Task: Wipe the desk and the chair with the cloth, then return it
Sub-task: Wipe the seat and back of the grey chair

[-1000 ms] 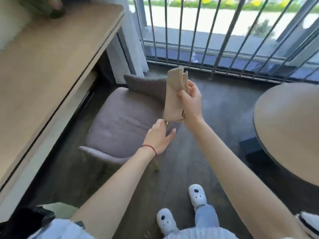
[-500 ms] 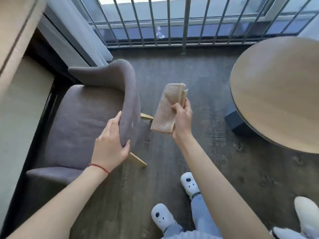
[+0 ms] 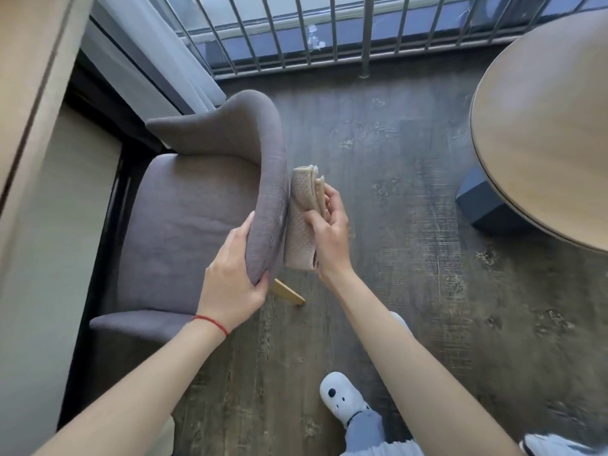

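A grey upholstered chair [image 3: 184, 218] stands at centre left, its curved backrest rising toward me. My left hand [image 3: 230, 284] grips the near end of the backrest's top edge. My right hand [image 3: 329, 232] holds a folded beige cloth [image 3: 299, 222] and presses it flat against the outer side of the backrest. The light wooden desk [image 3: 36, 60] runs along the left edge of the view, with the chair's seat next to it.
A round wooden table [image 3: 543, 133] on a dark blue base [image 3: 483, 205] fills the upper right. A metal railing [image 3: 296, 31] and a white curtain [image 3: 158, 47] run along the far side. Dark wood floor lies between chair and table; my slippered foot [image 3: 342, 396] is below.
My right hand brought the cloth left from mid-air onto the back of the chair. My left hand shifted from the seat edge to gripping the backrest. The view tilted down and closer.
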Demonstrator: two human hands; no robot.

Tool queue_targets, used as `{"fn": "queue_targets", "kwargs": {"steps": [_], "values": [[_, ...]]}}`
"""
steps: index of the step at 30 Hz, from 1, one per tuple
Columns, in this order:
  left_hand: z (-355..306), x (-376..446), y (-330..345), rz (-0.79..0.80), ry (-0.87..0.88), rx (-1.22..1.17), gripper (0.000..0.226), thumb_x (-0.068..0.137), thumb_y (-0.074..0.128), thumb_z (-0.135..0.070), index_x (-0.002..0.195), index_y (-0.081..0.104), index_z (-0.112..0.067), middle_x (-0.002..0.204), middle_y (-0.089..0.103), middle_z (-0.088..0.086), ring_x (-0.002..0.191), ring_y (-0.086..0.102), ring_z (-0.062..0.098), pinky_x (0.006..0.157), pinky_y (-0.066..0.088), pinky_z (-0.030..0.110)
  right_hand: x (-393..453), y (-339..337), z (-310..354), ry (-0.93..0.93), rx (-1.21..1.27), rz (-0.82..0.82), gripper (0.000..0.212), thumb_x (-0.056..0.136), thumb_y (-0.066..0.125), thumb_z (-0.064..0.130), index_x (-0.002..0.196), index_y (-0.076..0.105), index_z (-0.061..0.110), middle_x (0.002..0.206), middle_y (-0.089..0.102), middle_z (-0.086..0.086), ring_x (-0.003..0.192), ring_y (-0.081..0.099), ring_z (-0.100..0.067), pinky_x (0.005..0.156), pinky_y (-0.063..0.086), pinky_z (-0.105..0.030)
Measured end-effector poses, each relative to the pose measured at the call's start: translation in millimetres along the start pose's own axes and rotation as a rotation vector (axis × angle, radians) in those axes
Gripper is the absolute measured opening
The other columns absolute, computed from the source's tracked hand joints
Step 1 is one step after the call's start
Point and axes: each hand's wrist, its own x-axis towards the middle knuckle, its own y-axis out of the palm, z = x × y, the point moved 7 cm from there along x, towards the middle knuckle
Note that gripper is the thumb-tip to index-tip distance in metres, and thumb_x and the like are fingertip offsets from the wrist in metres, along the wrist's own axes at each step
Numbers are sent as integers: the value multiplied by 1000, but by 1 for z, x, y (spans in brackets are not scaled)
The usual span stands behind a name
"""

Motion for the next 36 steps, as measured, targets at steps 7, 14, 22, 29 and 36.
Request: {"fn": "queue_targets", "kwargs": {"steps": [7, 14, 22, 29, 36], "values": [[-1, 2, 2, -4, 25, 27, 87, 68, 70, -12, 144, 27, -22, 131, 50, -2, 109, 54, 16, 81, 43, 22, -19, 12, 5, -209, -192, 16, 54, 79, 48, 0, 123, 50, 32, 121, 56, -3, 112, 56, -17, 97, 46, -30], [-3, 2, 1, -4, 25, 17, 86, 68, 69, -11, 142, 27, -22, 133, 51, -1, 112, 53, 16, 82, 44, 26, -21, -2, 6, -312, -427, 198, 49, 76, 54, -16, 114, 57, 14, 109, 59, 4, 85, 55, 0, 71, 51, -19], [-6, 0, 0, -6, -1, 19, 78, 70, 54, -42, 141, 30, -21, 127, 58, 3, 97, 60, 21, 74, 45, 26, -27, 30, 35, -611, -451, 162, 39, 76, 59, -8, 105, 54, 18, 103, 53, -6, 93, 56, -31, 75, 51, -47], [-5, -1, 0, -19, -4, 18, 81, 70, 67, -21, 142, 29, -23, 136, 53, -1, 110, 58, 24, 83, 45, 29, -35, 7, 17, -529, -532, 198, 39, 69, 60, -18, 89, 50, 15, 91, 56, -12, 83, 53, -15, 71, 39, -20], [1, 0, 2, -20, -2, 26, 82, 71, 70, -14, 142, 30, -21, 134, 53, 1, 110, 56, 20, 84, 44, 27, -30, 32, 32, -652, -585, 133, 38, 69, 54, -13, 87, 48, 19, 91, 54, -8, 85, 48, -28, 73, 38, -29]]}}
